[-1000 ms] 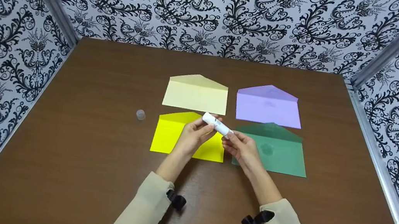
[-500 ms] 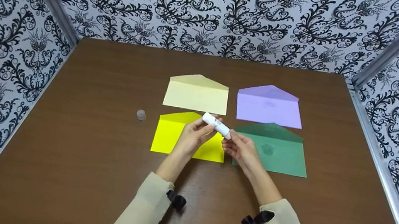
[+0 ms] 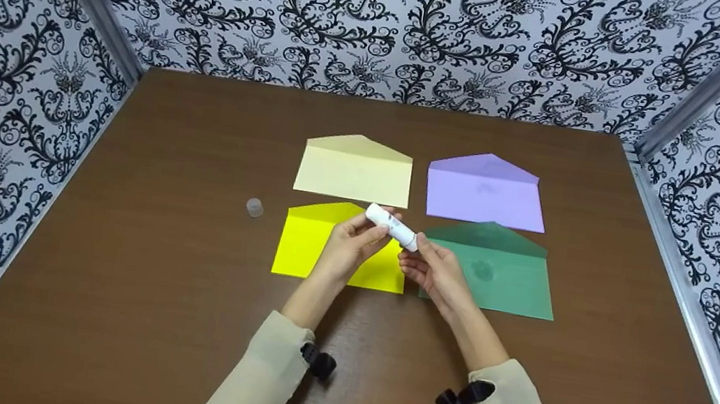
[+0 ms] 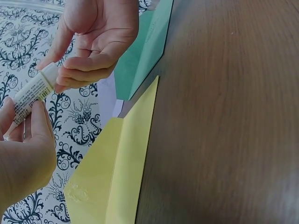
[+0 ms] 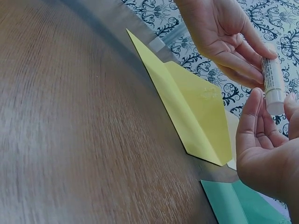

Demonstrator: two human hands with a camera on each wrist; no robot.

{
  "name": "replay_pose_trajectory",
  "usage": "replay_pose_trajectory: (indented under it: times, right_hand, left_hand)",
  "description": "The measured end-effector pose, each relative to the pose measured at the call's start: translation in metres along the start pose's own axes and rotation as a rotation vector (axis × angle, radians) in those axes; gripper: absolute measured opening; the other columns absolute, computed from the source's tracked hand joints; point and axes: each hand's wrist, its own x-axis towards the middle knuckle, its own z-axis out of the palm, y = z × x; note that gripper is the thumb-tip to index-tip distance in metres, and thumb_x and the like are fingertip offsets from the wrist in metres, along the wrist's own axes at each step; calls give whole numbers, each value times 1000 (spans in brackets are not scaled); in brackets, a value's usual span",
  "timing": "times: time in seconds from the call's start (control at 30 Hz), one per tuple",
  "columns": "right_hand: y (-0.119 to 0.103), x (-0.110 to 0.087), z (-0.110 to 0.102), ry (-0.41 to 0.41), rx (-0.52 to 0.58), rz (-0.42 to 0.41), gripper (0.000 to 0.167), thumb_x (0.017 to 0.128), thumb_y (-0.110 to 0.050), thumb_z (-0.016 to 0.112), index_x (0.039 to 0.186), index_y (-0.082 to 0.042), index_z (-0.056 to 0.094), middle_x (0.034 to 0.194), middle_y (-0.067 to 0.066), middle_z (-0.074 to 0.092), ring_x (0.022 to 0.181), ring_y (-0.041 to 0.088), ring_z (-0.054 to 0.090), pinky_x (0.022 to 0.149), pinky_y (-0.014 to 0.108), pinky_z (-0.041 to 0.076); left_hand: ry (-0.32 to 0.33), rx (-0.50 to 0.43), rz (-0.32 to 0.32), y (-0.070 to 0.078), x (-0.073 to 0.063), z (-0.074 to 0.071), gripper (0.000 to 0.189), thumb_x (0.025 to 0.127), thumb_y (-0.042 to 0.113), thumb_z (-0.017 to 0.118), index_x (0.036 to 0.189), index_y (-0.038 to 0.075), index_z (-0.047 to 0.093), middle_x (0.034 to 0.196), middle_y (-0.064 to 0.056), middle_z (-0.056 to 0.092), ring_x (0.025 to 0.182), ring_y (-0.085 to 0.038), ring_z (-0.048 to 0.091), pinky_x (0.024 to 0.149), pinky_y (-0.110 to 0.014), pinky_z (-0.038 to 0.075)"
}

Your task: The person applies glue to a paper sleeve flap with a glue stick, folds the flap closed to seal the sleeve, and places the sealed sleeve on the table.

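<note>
Above the inner edge of the yellow envelope (image 3: 300, 250), in the head view, a white glue stick (image 3: 393, 226) is held off the tabletop (image 3: 161, 315) by both hands. Its long axis slants from far left to near right. The left hand (image 3: 348, 246) clamps its grip round the barrel; the right hand (image 3: 439, 266) has thumb and fingers together on the near right end. The right hand is thus nearer that end, the left nearer the far one. The green envelope (image 3: 510, 286) lies right of the stick; a small translucent cap (image 3: 254, 207) lies well apart, out on the left hand's side.

From the left wrist, the barrel shows small print and a barcode (image 4: 45, 93), with the left thumb and fingers pinching below it. The right fingertips meet the white end beyond, in line with the axis. A rough patch (image 4: 77, 192) marks the yellow flap.

From the right wrist, the stick stands nearly upright in frame, its white end between right thumb and fingers; how firmly they press, I cannot tell.
</note>
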Motion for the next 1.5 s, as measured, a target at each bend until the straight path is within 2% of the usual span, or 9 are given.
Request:
replay_pose_trajectory:
  times: [0.17,0.33,0.57,0.77,1.03,1.2,1.37,1.5]
  right_hand:
    - [-3,-1,3,-32,102,-13,27,106,-21,48,121,0,55,94,6,71,84,14,70,83,24,61]
    - [-6,0,6,-33,163,-20,14,102,-8,53,114,-7,60,105,8,67,92,15,71,86,25,61]
    - [-10,1,9,-2,232,-6,14,102,-4,50,110,-8,61,109,8,65,95,15,71,88,25,60]
    - [-17,4,10,-3,243,-16,13,103,-5,49,111,-6,59,109,9,64,95,16,72,86,24,60]
    - [-29,6,11,-4,222,-45,16,103,-4,48,118,-1,52,112,11,60,92,15,72,84,23,61]
    - [-33,7,10,12,201,-40,22,103,-5,49,124,0,48,120,12,54,92,15,72,85,23,60]
    - [-39,7,8,10,239,-36,24,102,-6,50,125,0,46,122,14,52,92,16,72,88,25,60]
    - [-43,7,7,-2,263,-49,22,102,-6,49,123,0,47,121,15,52,91,17,73,85,25,61]
  left_hand:
    - [-1,2,-7,2,-1,1,40,99,0,56,138,-8,52,141,-24,56,122,-19,63,108,-35,49]
    - [-17,48,-21,2,-1,0,41,98,3,59,138,-4,55,142,-20,57,124,-19,61,111,-39,46]
    - [-59,56,-29,7,0,0,46,97,1,59,142,-1,50,145,-20,55,127,-21,60,112,-40,45]
    - [-73,128,-7,16,3,0,52,97,2,61,147,2,45,146,-17,54,130,-22,58,109,-34,49]
    - [-39,204,47,37,9,-7,46,97,6,62,141,3,53,143,-14,59,127,-21,61,108,-33,49]
    - [-24,179,54,51,11,-13,46,97,3,61,142,1,51,144,-15,57,133,-26,57,110,-35,48]
    - [10,164,70,63,17,-21,44,99,3,58,142,-2,50,144,-18,56,134,-29,55,111,-36,46]
    - [57,217,85,76,24,-28,41,100,5,58,139,-2,52,142,-18,57,128,-26,59,109,-34,48]
